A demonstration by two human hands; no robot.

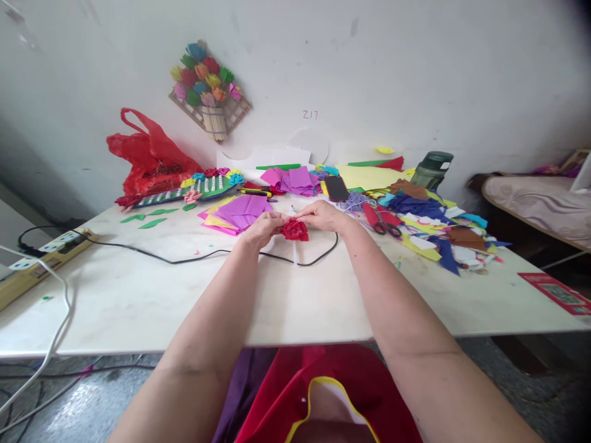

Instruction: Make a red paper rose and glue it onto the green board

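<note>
A red paper flower (295, 230) is held between my two hands over the middle of the table. My left hand (266, 227) pinches its left edge. From the upper right, the fingers of my right hand (322, 215) close on the flower's rim. A thin whitish strip (295, 253) shows just below the flower; what it belongs to is unclear. Behind my left hand lie purple, yellow and pink paper sheets (237, 212). To the right of my right hand are scissors (386, 227) with dark handles, by a red paper piece.
A black cord (173, 262) loops across the table from a power strip (50, 258). Paper scraps (429, 215) pile up at right, near a green bottle (433, 170). A phone (336, 188) and a red plastic bag (150, 154) sit toward the wall. Green paper leaves (152, 223) lie left.
</note>
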